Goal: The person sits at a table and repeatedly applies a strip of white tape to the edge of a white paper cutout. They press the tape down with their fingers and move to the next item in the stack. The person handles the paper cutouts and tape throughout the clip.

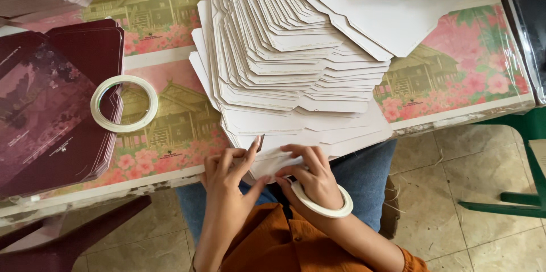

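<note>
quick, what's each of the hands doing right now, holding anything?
Left hand: closed, pinching the white card flap.
Right hand: closed on the same flap, tape roll around its wrist.

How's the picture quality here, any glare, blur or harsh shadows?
Head view: soft, even daylight, no harsh shadows. Mild sheen on the plastic-wrapped dark stack at the right edge. The fanned white card blanks are bright yet their edges stay distinct. Left hand and right hand look slightly soft; the tape roll is sharp.
</note>
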